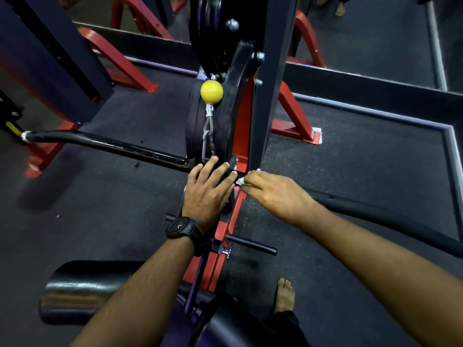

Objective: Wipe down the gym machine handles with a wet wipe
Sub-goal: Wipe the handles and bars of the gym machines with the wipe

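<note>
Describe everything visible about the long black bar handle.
The bar handle is a long black tube, glossy on its left half and duller on the right, bent near its left end. A whitish band wraps the left tip. It runs across the machine's front and seems clipped at mid-length to a carabiner under a yellow ball. The left hand lies spread over its centre. The right hand pinches a white wet wipe against it.

The scene is dim. Light comes from above: it makes bright streaks on the black bar (112, 144) and the roll pad (82, 289), and the bar throws a soft shadow on the floor (50, 191). The yellow ball (211, 91) is sharp. The wide lens bends the edges, and the left post (37, 58) looks slightly blurred.
</note>
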`<state>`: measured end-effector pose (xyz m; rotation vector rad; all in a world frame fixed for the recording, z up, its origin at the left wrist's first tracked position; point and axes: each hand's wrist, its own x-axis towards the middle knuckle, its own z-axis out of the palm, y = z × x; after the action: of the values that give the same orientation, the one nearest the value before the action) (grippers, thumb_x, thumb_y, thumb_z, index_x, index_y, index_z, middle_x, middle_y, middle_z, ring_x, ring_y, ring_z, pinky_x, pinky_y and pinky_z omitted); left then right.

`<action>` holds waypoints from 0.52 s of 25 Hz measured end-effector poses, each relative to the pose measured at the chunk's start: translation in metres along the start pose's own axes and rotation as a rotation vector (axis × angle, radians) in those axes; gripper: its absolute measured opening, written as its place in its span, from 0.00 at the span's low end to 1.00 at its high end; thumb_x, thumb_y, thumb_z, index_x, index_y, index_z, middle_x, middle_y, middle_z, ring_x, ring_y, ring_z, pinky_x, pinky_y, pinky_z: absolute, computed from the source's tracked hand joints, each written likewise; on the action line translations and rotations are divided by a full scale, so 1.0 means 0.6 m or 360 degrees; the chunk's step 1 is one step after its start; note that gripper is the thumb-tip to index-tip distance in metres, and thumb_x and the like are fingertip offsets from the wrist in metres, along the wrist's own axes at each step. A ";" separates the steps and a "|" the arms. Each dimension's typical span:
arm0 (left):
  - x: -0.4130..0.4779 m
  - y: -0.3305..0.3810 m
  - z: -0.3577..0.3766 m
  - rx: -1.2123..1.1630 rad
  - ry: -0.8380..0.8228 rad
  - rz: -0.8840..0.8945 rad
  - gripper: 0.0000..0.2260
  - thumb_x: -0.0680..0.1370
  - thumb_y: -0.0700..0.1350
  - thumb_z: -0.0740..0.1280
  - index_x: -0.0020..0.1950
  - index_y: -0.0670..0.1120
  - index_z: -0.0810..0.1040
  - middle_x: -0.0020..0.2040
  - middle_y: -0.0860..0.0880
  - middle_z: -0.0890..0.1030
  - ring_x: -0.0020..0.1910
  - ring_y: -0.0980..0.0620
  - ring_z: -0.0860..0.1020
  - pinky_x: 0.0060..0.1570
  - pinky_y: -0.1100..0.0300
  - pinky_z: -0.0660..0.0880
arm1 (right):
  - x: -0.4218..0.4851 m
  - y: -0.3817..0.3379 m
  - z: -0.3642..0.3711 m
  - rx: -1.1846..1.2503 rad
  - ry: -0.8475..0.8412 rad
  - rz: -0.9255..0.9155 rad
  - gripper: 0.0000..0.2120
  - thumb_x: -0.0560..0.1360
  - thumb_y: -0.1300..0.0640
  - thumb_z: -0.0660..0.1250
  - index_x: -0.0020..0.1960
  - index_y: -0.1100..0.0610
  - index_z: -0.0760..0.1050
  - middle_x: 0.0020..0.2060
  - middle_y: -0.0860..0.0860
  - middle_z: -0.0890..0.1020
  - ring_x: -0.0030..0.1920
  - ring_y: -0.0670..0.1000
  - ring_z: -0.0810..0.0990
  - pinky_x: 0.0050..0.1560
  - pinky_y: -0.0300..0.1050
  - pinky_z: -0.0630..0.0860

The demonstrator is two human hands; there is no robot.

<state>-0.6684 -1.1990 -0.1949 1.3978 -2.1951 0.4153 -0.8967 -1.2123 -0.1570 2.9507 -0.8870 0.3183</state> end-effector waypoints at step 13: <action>0.006 0.010 0.013 -0.0394 0.0003 -0.0289 0.12 0.79 0.49 0.67 0.58 0.47 0.84 0.61 0.45 0.80 0.68 0.43 0.70 0.65 0.42 0.70 | -0.048 0.005 0.005 -0.0212 0.0100 -0.0014 0.11 0.79 0.63 0.65 0.60 0.63 0.79 0.55 0.56 0.79 0.58 0.58 0.77 0.60 0.50 0.77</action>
<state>-0.6770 -1.2033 -0.1992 1.4403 -2.0162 0.0765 -0.9210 -1.1995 -0.1657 2.8058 -0.8519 0.3356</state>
